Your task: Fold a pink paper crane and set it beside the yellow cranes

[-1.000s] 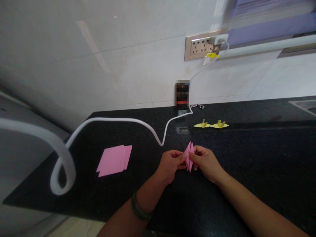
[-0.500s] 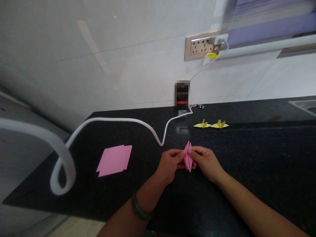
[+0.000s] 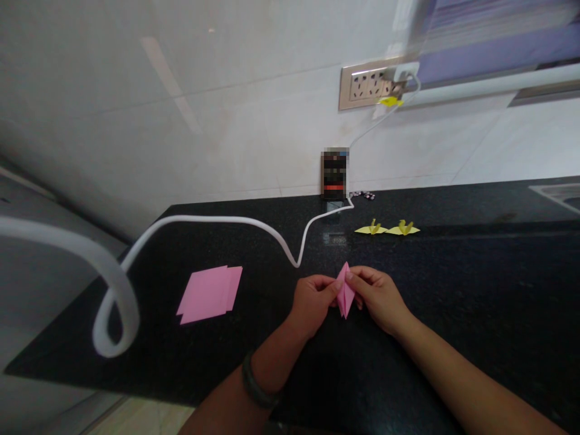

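A folded piece of pink origami paper (image 3: 345,297), narrow and diamond-shaped, is held upright between both hands above the dark counter. My left hand (image 3: 313,302) pinches its left side, thumb in front and fingers behind. On the other side my right hand (image 3: 376,296) grips the upper right part, its thumb near the centre crease. The fingertips behind the paper are partly hidden. Just beyond the hands stand two yellow folded paper cranes (image 3: 388,229) side by side.
Pink paper sheets (image 3: 208,295) lie stacked on the black counter (image 3: 272,368) at left. A thick white cable (image 3: 226,219) loops across the counter. A blurred-out phone-like device (image 3: 335,174) leans on the wall, below a socket panel (image 3: 369,84) with a plug.
The folded pink paper has turned slightly and its two flaps sit closer together. Both hands have shifted only a little around it. Everything else has stayed put.
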### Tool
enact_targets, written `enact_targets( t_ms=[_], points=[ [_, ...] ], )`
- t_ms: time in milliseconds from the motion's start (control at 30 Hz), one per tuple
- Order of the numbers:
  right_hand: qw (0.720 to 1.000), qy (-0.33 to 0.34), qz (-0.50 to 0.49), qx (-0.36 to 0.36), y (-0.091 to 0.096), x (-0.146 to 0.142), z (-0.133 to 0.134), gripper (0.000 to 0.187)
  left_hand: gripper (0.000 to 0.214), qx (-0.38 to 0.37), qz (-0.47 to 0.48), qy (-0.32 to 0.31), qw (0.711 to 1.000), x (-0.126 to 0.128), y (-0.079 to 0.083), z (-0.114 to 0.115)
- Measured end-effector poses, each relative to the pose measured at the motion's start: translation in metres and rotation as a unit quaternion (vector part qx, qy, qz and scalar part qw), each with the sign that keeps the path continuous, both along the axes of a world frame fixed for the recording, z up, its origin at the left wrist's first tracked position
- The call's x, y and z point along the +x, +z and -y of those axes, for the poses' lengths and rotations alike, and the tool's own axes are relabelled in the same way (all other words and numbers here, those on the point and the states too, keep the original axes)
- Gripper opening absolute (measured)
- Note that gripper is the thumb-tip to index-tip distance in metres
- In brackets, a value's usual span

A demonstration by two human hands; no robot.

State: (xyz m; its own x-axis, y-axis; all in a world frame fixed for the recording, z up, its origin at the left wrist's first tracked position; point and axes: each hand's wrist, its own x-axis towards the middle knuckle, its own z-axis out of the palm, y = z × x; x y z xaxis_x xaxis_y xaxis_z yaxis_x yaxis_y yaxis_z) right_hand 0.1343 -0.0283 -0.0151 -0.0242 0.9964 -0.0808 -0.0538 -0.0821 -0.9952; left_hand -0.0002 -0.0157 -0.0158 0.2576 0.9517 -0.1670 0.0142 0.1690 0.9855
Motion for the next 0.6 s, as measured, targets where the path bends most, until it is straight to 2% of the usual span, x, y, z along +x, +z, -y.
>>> enact_targets(
  t_ms=[133, 600],
  points=[
    [1.000, -0.004, 0.000, 0.001, 0.0008, 0.0000, 0.0002, 0.024, 0.031, 0.024, -0.029, -0.006, 0.999, -0.0005, -0.0011, 0.0002],
    [0.999, 0.026, -0.020, -0.019, 0.0007, -0.0022, 0.0013, 0.026, 0.026, 0.018, -0.037, 0.001, 0.999, -0.0006, -0.0022, 0.0009]
  ],
)
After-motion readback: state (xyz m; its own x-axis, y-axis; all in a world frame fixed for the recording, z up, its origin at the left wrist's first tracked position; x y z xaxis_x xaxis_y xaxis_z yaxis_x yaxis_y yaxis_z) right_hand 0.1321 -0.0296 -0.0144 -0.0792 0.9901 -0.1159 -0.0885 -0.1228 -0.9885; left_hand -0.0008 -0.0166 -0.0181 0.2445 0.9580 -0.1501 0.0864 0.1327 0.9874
